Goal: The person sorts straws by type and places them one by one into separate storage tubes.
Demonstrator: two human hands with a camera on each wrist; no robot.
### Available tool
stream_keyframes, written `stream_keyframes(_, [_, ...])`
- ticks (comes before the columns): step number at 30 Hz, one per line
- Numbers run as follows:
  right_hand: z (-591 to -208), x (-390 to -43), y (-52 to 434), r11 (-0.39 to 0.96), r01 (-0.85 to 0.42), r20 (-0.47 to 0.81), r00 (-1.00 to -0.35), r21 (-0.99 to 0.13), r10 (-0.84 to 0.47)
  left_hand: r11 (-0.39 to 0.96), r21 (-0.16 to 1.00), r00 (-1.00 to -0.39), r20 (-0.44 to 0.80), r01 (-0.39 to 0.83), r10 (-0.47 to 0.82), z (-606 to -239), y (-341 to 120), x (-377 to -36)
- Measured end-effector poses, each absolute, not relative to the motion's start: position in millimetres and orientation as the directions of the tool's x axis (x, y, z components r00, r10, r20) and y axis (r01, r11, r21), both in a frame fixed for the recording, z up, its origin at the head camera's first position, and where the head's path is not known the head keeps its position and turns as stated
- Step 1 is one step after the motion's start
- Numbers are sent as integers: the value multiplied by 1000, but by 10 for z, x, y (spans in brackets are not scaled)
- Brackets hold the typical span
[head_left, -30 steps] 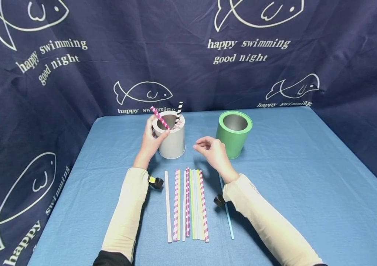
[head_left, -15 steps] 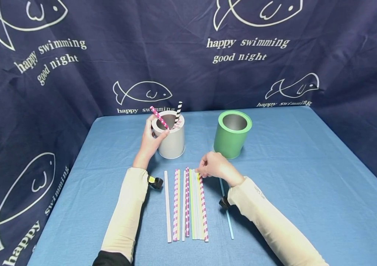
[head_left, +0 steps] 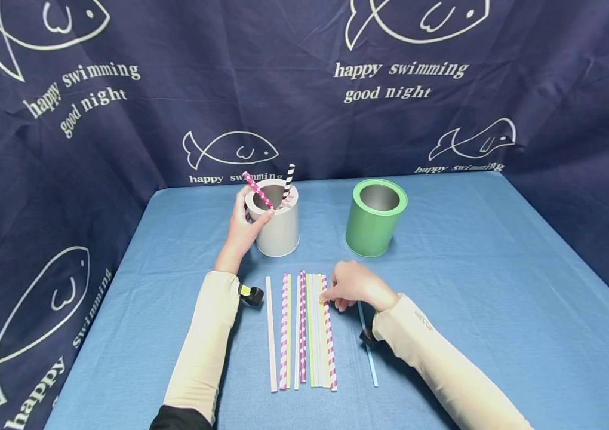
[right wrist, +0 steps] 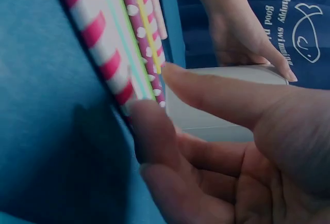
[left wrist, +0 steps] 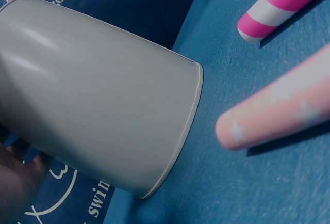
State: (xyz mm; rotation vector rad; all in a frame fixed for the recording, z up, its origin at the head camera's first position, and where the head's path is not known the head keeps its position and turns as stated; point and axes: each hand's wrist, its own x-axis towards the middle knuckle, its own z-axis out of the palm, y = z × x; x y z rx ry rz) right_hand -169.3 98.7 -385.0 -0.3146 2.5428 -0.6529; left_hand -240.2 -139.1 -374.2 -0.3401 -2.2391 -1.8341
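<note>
At the back of the table stands a light grey can (head_left: 279, 233), gripped at its rim by my left hand (head_left: 241, 232), fingers on the far side and thumb on the near rim. Inside it lean a pink dotted straw (head_left: 258, 190), a black-and-white striped straw (head_left: 289, 179) and a pale pink one. My right hand (head_left: 355, 283) is over the right end of a row of paper straws. Its index finger (right wrist: 152, 131) touches or nearly touches the magenta-striped straw (right wrist: 95, 35). The thumb (right wrist: 206, 92) stands apart from the index, with nothing pinched visibly.
A green can (head_left: 371, 233) stands right of the grey one. The row holds several straws, with a pale pink straw (head_left: 271, 334) at its left end. A light blue straw (head_left: 371, 361) lies apart, partly under my right wrist. Dark blue printed cloth (head_left: 304, 89) hangs behind.
My right hand has come down from beside the green can to the upper part of the straw row. My left hand still holds the grey can in the same place.
</note>
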Motion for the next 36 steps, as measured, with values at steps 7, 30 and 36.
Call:
stream_keyframes(7, [-3944,-1621,959,849,-48,-453,-829,-526,-328,198,931,-951,308,307,30,-3756,-1399,-2418])
stream_keyframes(30, [-4030,-1629,1083,765,23,-469,-801,-644,-371,192,935,-955,296,297,38,-3756,-1406,-2411])
stream_keyframes(36, [-3993,-1675,1198,714,48,-444,-812,-699,-379,178,935,-951,306,307,35,-3745,-1397,-2403])
